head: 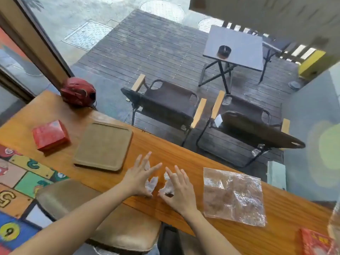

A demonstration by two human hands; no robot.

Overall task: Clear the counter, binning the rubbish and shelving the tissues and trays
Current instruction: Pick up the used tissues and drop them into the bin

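Observation:
Two crumpled white tissue wads lie on the wooden counter (184, 155), one (151, 183) by my left hand, the other (167, 188) by my right. My left hand (138, 177) rests flat with fingers spread, the wad between thumb and forefinger. My right hand (181, 190) is also spread, its thumb and forefinger cupping the second wad without closing on it. A brown tray (104, 146) lies left of my hands, with a red tissue box (50, 135) further left. A clear crinkled plastic wrapper (233, 196) lies flat to the right.
A red packet (316, 243) and a clear object (335, 223) sit at the counter's right end. A dark red helmet-like thing (78, 92) stands at the far left corner against the window. A padded stool (92, 208) is below my left arm. Beyond the glass are chairs and a table.

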